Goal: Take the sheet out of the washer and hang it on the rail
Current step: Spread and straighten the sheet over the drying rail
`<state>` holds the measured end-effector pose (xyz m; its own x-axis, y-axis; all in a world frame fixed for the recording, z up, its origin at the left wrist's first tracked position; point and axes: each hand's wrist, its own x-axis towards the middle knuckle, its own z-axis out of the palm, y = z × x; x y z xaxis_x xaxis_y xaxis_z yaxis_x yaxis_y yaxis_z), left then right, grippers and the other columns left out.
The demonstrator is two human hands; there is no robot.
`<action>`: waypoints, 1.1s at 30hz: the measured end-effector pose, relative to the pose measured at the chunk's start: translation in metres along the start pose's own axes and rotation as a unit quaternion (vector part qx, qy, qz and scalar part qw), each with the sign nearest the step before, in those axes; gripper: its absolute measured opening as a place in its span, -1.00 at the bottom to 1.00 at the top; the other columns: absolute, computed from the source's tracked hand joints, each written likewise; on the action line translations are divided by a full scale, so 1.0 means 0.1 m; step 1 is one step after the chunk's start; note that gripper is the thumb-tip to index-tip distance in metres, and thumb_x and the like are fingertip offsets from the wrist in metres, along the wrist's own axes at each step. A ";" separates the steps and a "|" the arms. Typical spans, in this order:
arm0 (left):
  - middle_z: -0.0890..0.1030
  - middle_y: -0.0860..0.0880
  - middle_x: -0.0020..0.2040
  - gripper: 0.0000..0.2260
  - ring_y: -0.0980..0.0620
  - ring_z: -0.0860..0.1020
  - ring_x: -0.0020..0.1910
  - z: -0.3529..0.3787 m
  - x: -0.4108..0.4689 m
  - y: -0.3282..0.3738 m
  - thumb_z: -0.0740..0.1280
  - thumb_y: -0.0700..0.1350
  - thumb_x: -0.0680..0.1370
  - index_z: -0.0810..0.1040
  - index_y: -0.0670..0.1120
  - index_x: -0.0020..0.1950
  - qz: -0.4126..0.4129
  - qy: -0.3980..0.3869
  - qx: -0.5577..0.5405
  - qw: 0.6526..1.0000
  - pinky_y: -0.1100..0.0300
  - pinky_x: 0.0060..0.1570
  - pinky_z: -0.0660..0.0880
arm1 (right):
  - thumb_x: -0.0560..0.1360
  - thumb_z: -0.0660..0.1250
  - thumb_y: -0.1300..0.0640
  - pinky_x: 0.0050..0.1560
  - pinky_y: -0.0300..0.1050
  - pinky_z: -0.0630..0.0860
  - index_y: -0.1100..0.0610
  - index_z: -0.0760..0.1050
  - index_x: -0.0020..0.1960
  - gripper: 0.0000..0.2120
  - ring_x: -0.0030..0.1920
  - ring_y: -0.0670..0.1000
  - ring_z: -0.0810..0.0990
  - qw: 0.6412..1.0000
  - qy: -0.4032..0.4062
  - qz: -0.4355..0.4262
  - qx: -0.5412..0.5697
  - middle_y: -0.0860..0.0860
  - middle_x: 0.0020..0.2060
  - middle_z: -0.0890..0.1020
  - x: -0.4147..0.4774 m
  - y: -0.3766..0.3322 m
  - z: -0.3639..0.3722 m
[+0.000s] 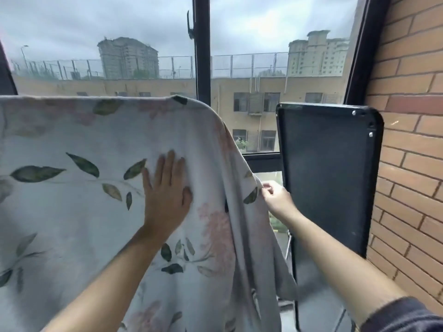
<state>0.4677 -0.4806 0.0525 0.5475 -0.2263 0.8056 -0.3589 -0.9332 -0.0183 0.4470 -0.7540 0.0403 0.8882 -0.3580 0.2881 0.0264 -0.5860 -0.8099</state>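
The sheet (84, 212) is pale grey-white, printed with dark green leaves and faded pink blooms. The panel (328, 176) beside it is black, the wall (407, 116) orange-red brick, the sleeve (407, 317) seemingly dark navy, the sky (96, 20) grey.

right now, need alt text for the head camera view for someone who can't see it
A leaf-and-flower printed sheet hangs draped by a window, with the left hand pressed flat on it and the right hand pinching its side edge. A black panel stands to the right, against a brick wall.
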 end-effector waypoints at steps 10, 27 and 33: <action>0.25 -0.02 0.50 -0.47 -0.02 0.25 0.46 0.43 -1.87 0.28 0.12 -0.01 0.47 0.29 -0.05 0.45 -0.157 -0.236 -0.231 0.931 -0.17 0.41 0.13 | 0.57 0.20 0.26 -0.12 -0.16 0.49 0.04 0.47 0.13 -0.80 -0.04 -0.01 0.61 0.944 -0.084 0.172 0.267 0.05 0.01 0.62 -1.41 0.60 0.95; 0.68 0.04 -0.29 -0.74 0.06 0.63 -0.31 -0.48 -3.03 -0.31 0.21 -0.39 0.51 0.60 -0.11 -0.20 -0.535 -0.219 -0.439 0.688 0.16 -0.15 0.54 | 0.56 0.15 0.36 -0.21 -0.13 0.52 0.20 0.54 -0.08 -0.79 -0.33 0.03 0.62 0.858 -0.187 0.313 0.361 0.09 -0.30 0.68 -2.64 0.09 1.68; 0.68 -0.06 -0.24 -0.84 0.02 0.64 -0.29 -1.19 -3.22 -1.03 0.22 -0.17 0.43 0.59 -0.15 -0.16 -0.527 -0.166 -0.459 0.696 0.22 -0.16 0.54 | 0.55 0.16 0.37 -0.25 -0.15 0.53 0.19 0.55 -0.13 -0.78 -0.35 0.05 0.62 0.846 -0.239 0.301 0.371 0.08 -0.34 0.67 -3.13 -0.58 2.24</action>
<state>0.2383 -0.2783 -0.1341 0.9619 0.2551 -0.0986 0.1257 -0.0921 0.9878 0.2702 -0.4452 -0.1175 0.9227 0.0088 -0.3853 -0.3723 0.2786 -0.8853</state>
